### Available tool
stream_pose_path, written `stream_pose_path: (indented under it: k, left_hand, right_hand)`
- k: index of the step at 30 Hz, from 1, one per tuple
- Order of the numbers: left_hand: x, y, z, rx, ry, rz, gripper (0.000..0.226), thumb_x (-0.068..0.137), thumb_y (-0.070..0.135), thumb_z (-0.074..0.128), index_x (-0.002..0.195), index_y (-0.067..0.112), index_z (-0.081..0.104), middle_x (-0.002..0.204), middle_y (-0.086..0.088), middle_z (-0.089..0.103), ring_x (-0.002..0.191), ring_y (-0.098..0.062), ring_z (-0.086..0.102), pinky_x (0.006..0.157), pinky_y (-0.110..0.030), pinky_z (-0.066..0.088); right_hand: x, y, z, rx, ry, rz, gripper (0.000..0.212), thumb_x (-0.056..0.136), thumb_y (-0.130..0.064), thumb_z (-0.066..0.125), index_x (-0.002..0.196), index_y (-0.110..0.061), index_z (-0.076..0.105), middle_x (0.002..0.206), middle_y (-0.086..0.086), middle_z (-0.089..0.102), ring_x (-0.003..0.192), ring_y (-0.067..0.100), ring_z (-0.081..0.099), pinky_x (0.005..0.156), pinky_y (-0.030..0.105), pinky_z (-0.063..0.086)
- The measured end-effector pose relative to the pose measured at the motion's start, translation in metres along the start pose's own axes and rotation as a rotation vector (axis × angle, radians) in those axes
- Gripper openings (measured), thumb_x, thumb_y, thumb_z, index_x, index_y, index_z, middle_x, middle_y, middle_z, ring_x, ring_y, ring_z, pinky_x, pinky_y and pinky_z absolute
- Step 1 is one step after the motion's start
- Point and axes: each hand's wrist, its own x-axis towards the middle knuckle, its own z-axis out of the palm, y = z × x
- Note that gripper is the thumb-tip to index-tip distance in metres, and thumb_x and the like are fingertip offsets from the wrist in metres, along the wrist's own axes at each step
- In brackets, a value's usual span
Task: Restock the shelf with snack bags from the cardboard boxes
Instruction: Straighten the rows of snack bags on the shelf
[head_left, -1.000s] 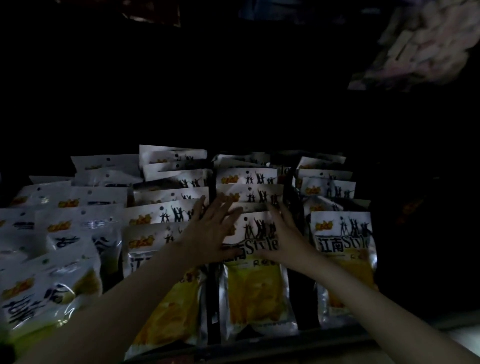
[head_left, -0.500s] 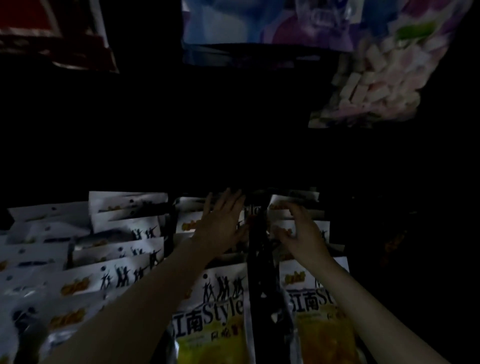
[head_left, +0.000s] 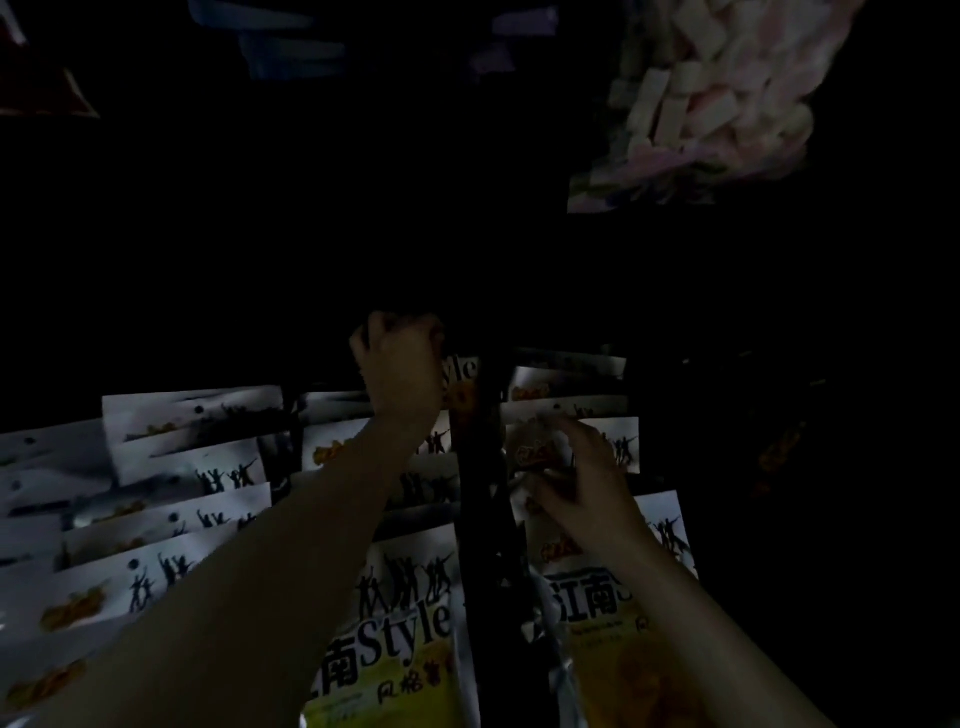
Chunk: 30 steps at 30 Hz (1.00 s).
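Currently the left hand (head_left: 400, 364) is curled around the top of a raised snack bag (head_left: 460, 384) at the back of the middle row. Meanwhile the right hand (head_left: 582, 483) rests with loosely bent fingers on the bags of the right row (head_left: 613, 441); whether it pinches one cannot be told. Both rows lie on the dark shelf (head_left: 483, 493), beneath a hanging bag of pink and white sweets (head_left: 711, 98).

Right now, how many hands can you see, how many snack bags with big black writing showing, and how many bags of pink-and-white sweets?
Hands: 2 (left hand, right hand)
Snack bags showing big black writing: 3 (raised bag, middle front bag, right front bag)
Pink-and-white sweets bag: 1
Total: 6
The stacked bags behind are too dark to count.
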Motion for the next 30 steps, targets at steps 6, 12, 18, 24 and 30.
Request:
stream_pose_path:
  k: [6, 12, 18, 24, 30]
  left_hand:
    - [0.037, 0.002, -0.054, -0.044, 0.276, 0.251, 0.022, 0.085, 0.020, 0.049, 0.086, 0.013, 0.070, 0.086, -0.008, 0.070, 0.096, -0.025, 0.037, 0.083, -0.036, 0.025]
    - [0.033, 0.022, -0.126, -0.199, 0.287, 0.388, 0.024, 0.086, 0.024, 0.048, 0.087, 0.016, 0.071, 0.084, -0.001, 0.069, 0.097, -0.019, 0.037, 0.086, -0.033, 0.023]
    - [0.001, 0.010, -0.167, -0.206, 0.221, 0.362, 0.038, 0.090, 0.029, 0.048, 0.124, 0.016, 0.057, 0.121, -0.006, 0.061, 0.117, -0.021, 0.039, 0.099, -0.037, 0.026]
    - [-0.083, -0.039, -0.155, -0.184, -0.035, 0.504, 0.043, 0.097, 0.041, 0.037, 0.134, 0.021, 0.040, 0.141, -0.010, 0.046, 0.133, -0.025, 0.031, 0.108, -0.045, 0.027]
    - [-0.179, -0.094, -0.155, -0.058, -0.432, 0.514, 0.053, 0.094, 0.055, 0.029, 0.135, 0.025, 0.044, 0.146, -0.005, 0.038, 0.133, -0.025, 0.029, 0.106, -0.051, 0.029]
  right_hand:
    - [0.025, -0.058, -0.023, 0.228, 0.150, -0.001, 0.075, 0.088, -0.018, 0.062, 0.147, -0.015, 0.018, 0.151, -0.001, 0.024, 0.136, 0.012, 0.028, 0.090, -0.005, 0.026]
    - [0.037, -0.139, -0.057, 0.515, 0.227, -0.053, 0.043, 0.093, -0.016, 0.055, 0.134, -0.017, 0.042, 0.135, 0.007, 0.048, 0.125, 0.022, 0.046, 0.101, 0.035, 0.043]
    - [0.006, -0.174, -0.082, 0.425, 0.578, -0.014, 0.016, 0.098, -0.015, 0.046, 0.101, -0.011, 0.061, 0.086, -0.004, 0.057, 0.078, 0.005, 0.055, 0.074, 0.026, 0.045]
    - [-0.057, -0.149, -0.033, 0.397, 0.399, 0.196, 0.018, 0.098, -0.016, 0.045, 0.112, -0.008, 0.054, 0.089, -0.006, 0.051, 0.081, 0.008, 0.050, 0.077, 0.030, 0.046]
    - [-0.110, -0.116, 0.026, 0.278, 0.260, 0.325, 0.021, 0.096, -0.008, 0.046, 0.111, -0.021, 0.041, 0.081, -0.010, 0.050, 0.066, 0.002, 0.048, 0.050, 0.012, 0.036]
